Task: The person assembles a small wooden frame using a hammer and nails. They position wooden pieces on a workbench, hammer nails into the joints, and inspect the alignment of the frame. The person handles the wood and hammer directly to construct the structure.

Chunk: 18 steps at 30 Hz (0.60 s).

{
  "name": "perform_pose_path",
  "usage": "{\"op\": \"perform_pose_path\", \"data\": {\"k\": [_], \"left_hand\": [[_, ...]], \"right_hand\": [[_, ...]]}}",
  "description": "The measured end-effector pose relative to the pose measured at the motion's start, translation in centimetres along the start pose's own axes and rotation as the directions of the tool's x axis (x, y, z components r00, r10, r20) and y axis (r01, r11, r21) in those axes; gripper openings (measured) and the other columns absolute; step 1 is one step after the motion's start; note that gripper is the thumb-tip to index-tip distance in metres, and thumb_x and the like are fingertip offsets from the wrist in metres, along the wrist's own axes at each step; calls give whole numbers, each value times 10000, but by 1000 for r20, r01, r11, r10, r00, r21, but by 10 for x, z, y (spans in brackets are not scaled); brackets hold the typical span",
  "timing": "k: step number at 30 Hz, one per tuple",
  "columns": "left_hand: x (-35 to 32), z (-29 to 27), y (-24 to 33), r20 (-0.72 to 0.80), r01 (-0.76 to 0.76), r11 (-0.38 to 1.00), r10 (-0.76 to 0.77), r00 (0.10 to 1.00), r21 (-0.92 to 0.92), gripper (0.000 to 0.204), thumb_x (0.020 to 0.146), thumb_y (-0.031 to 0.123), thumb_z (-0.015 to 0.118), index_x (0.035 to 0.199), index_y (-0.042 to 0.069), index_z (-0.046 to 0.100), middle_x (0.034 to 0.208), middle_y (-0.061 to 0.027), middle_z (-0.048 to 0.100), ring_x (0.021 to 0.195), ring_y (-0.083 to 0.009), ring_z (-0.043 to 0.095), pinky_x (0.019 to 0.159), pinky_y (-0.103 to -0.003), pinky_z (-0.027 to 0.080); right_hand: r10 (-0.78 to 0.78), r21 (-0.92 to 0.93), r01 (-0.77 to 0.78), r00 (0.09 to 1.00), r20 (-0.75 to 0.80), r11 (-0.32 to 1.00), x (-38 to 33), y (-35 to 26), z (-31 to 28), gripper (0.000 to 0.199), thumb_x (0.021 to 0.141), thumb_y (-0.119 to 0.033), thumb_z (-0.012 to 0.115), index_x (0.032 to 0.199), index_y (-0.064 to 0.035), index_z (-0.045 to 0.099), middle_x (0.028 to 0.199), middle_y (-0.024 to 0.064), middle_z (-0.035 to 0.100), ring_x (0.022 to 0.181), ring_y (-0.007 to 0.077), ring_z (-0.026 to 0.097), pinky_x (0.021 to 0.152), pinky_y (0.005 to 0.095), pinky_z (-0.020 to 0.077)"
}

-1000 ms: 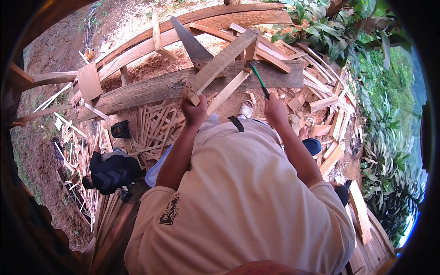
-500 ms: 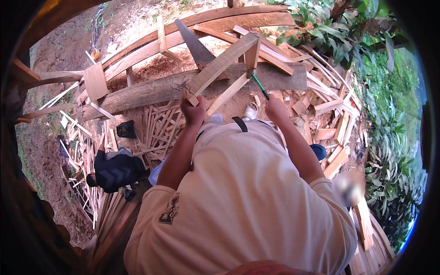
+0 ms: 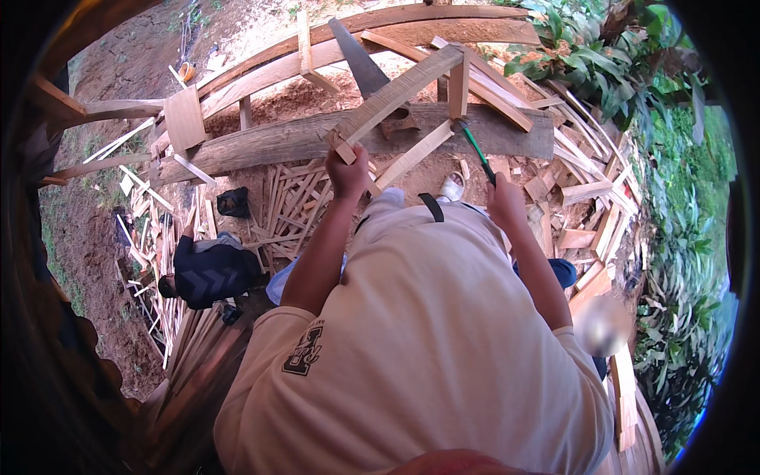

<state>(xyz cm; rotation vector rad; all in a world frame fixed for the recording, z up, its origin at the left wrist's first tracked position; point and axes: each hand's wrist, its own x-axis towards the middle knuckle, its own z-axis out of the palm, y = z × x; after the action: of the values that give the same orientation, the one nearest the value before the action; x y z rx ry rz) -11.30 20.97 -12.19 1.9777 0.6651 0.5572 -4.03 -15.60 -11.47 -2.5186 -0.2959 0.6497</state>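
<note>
My left hand (image 3: 348,170) grips the near end of a long pale wooden slat (image 3: 396,93) that slants up to the right over a thick log beam (image 3: 285,138). A short upright piece (image 3: 458,83) is joined to the slat's far end. My right hand (image 3: 505,204) holds a green-handled tool (image 3: 476,150), a hammer by its look, whose tip points toward the upright piece. A hand saw (image 3: 360,63) lies on the beam behind the slat.
Offcuts and thin strips (image 3: 297,202) litter the ground below. A dark bag (image 3: 214,273) lies at the left. Long curved planks (image 3: 412,24) run across the back. Green plants (image 3: 673,237) fill the right side. Stacked boards (image 3: 194,348) lie at the lower left.
My left hand and the slat have shifted slightly. The green-handled tool has swung a little nearer the upright piece.
</note>
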Motion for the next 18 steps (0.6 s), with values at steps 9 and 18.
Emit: {"op": "perform_pose_path", "data": {"k": [9, 18], "left_hand": [[91, -2, 90, 27, 644, 555, -746, 665, -527, 377, 914, 296, 799, 1006, 40, 538, 759, -60, 544, 589, -174, 543, 555, -361, 510], [142, -39, 113, 250, 625, 330, -710, 658, -707, 518, 1100, 417, 515, 1395, -4, 446, 1257, -194, 590, 1042, -305, 663, 935, -583, 589]], "right_hand": [[136, 423, -78, 985, -107, 903, -51, 24, -4, 291, 947, -259, 747, 936, 1, 617, 695, 156, 623, 612, 277, 580, 610, 425, 453], [156, 609, 145, 897, -414, 780, -13, -26, -18, 329, 858, -216, 861, 955, -17, 618, 759, 89, 676, 652, 211, 634, 626, 364, 496]]}}
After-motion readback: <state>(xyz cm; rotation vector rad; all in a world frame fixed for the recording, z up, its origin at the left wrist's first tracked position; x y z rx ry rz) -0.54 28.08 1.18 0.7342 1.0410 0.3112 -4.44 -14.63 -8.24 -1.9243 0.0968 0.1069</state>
